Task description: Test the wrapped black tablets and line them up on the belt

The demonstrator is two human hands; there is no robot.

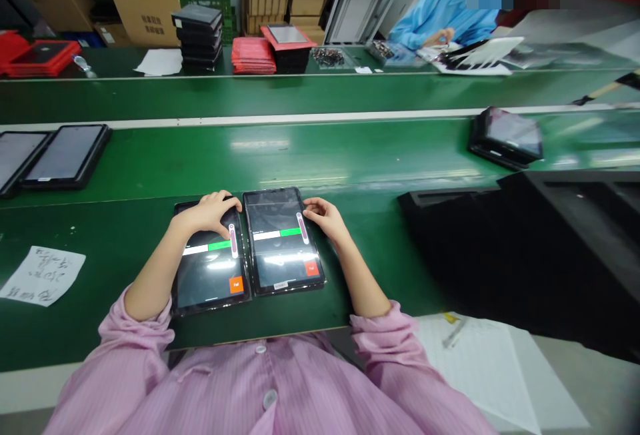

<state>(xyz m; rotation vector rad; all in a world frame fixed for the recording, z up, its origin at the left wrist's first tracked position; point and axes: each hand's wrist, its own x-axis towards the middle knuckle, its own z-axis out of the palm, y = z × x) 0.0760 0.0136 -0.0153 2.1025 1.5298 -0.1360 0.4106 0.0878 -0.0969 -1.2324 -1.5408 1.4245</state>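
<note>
Two black tablets lie side by side on the green table (295, 318), screens up and lit, each with a white and green bar, a pink slider and an orange or red "Fail" box. My left hand (210, 214) rests over the top of the left tablet (210, 282), fingers spread, fingertips at its upper right edge and thumb near the slider. At the upper right edge of the right tablet (275, 255) is my right hand (323, 215), its fingertips touching the side near the slider, fingers slightly bent and apart.
Tablets (65, 155) lie at the left, more stacked (507, 135) at the right. A handwritten paper (44, 275) is left of me, a black box-like object (500, 255) right. Across the belt (170, 148) are red pouches (253, 55) and a person in blue (440, 12).
</note>
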